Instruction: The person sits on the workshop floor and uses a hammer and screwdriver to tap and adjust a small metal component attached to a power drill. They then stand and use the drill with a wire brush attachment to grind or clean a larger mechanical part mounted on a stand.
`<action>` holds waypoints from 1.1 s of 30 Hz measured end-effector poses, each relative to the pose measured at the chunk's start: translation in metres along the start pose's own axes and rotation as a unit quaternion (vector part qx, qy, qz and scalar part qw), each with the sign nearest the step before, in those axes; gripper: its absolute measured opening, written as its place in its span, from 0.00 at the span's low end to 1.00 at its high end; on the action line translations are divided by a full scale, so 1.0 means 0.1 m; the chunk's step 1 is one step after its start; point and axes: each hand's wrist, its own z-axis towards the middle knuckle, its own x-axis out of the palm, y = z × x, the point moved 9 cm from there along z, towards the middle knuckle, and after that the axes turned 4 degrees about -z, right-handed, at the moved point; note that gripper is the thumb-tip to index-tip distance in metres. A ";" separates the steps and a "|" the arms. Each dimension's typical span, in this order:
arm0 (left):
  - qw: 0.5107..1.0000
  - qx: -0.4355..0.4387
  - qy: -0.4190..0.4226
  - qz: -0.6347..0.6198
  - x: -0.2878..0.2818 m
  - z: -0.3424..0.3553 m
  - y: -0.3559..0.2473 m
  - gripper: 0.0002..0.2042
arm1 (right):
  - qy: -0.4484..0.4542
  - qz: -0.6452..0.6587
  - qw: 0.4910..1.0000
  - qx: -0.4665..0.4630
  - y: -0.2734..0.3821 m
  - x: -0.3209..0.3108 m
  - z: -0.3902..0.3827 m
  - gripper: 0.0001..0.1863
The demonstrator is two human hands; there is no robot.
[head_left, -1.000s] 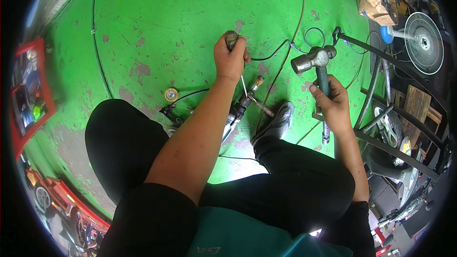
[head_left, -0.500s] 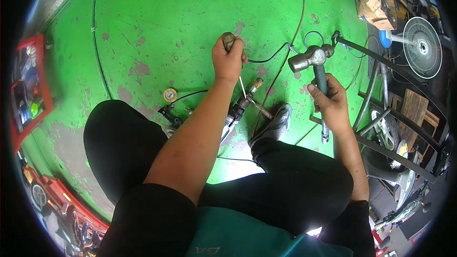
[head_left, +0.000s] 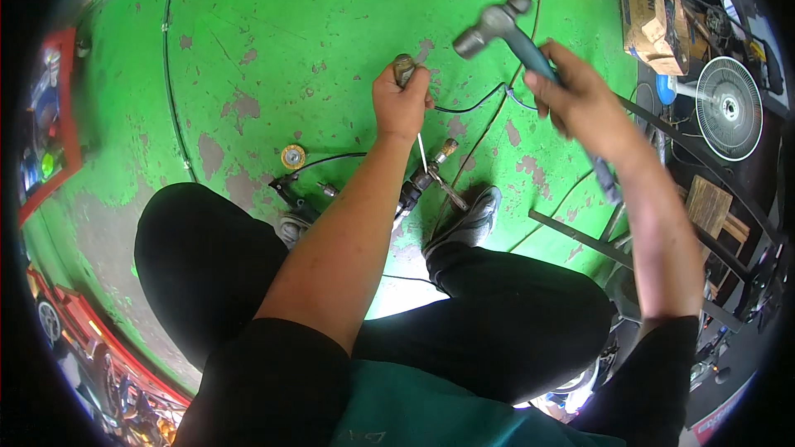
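Observation:
My left hand [head_left: 401,105] is closed round the handle of a screwdriver [head_left: 404,69], its blade pointing down. The blade tip meets, or comes very close to, a metal shaft part [head_left: 420,185] on the floor between my feet. A brass-coloured tip and a thin metal piece [head_left: 448,190] stick out from that part; its near end is hidden behind my left forearm. In my right hand [head_left: 580,99] is a ball-peen hammer [head_left: 498,23], held by its dark handle. The hammer head is raised to the upper right of the screwdriver, apart from it.
A round brass-coloured ring [head_left: 292,156] and a black cable lie left of the work. To the right stand a dark metal frame [head_left: 580,239], a fan [head_left: 729,108] and a cardboard box [head_left: 652,25]. My grey shoe [head_left: 470,219] is beside the metal part. Red shelving [head_left: 62,136] lines the left.
My right hand has lifted the hammer up and away, and the head has swung to the left. The left hand keeps the screwdriver in nearly the same place.

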 end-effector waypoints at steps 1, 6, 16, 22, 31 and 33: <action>1.000 -0.006 0.006 0.000 0.06 -0.02 0.00 0.07 | 0.011 -0.046 0.999 -0.014 0.13 -0.07 0.14 0.18; 0.997 -0.022 -0.021 -0.071 -0.02 -0.03 0.02 0.08 | 0.031 -0.243 0.966 -0.083 0.89 0.07 0.66 0.26; 0.998 -0.028 -0.035 -0.046 -0.17 -0.11 -0.04 0.10 | 0.086 -0.410 0.900 -0.121 1.25 0.36 1.04 0.29; 0.996 -0.027 -0.050 -0.072 -0.24 -0.07 0.05 0.11 | -0.050 -0.192 0.965 -0.169 2.27 -0.30 0.91 0.26; 0.996 -0.010 -0.076 -0.037 -0.34 -0.13 0.02 0.10 | 0.143 -0.459 0.839 -0.253 1.23 0.72 1.27 0.30; 0.997 -0.015 -0.074 -0.023 -0.32 -0.13 0.05 0.09 | 0.060 -0.297 0.949 -0.087 1.51 0.33 1.14 0.29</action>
